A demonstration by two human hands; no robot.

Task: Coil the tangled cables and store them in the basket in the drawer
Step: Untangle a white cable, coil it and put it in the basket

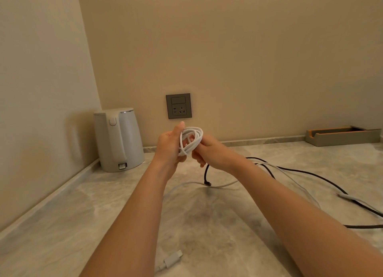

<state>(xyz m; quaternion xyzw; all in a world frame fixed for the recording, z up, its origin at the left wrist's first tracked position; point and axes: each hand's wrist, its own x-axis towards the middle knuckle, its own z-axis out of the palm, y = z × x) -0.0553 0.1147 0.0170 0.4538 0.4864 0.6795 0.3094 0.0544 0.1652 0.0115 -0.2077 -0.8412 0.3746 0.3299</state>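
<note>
A white cable coil (pixel 191 139) of several loops is held up above the marble counter (pixel 83 204). My left hand (pixel 169 145) grips the coil's left side, thumb up. My right hand (pixel 209 152) pinches its right side. A black braided cable (pixel 310 174) hangs from under my right hand, its plug end (pixel 207 183) dangling near the counter, and trails off to the right. A loose white cable (pixel 219 186) lies on the counter beneath my hands. A white plug (pixel 171 261) lies near the front edge. No drawer or basket is in view.
A white electric kettle (pixel 118 139) stands in the left corner. A grey wall socket (pixel 178 106) sits behind my hands. A grey tray with an orange lining (pixel 342 134) rests at the back right against the wall.
</note>
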